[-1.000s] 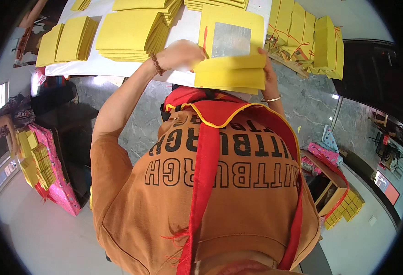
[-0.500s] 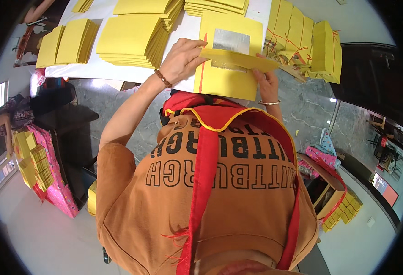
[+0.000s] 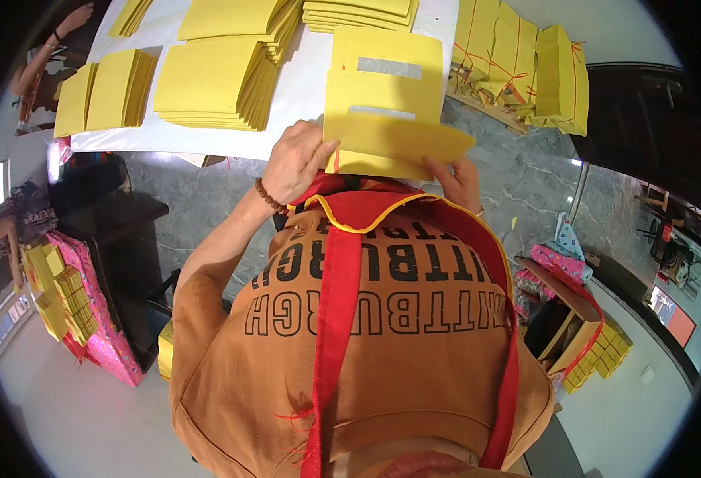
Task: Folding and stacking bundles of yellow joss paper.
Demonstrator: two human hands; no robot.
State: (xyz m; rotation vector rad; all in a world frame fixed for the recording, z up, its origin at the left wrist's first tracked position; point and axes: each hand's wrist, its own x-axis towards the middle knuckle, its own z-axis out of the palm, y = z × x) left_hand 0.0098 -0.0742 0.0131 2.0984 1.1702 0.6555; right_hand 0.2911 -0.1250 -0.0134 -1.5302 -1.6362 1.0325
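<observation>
Thin yellow paper sheets lie stacked in front of me at the table's near edge. The sheet underneath (image 3: 386, 46) has a silver foil patch (image 3: 390, 68) partly covered by the upper sheet (image 3: 366, 89). Another strip of silver shows on that upper sheet, and its near part curls up in a raised flap (image 3: 402, 139). My left hand (image 3: 296, 159) is closed on the paper's left edge, with a beaded bracelet at the wrist. My right hand (image 3: 457, 182) pinches the near right side, below the flap; some of its fingers are hidden.
Thick stacks of folded yellow paper (image 3: 211, 84) stand on the white tabletop (image 3: 115, 142), with smaller bundles (image 3: 115, 89) farther left. Red-tied yellow bundles (image 3: 518, 64) sit right of the table. Another person's arm (image 3: 47, 52) shows at the far left.
Both hands have come closer to my body with the upper sheet. Its raised flap has moved nearer, and the upper sheet now covers more of the lower foil patch.
</observation>
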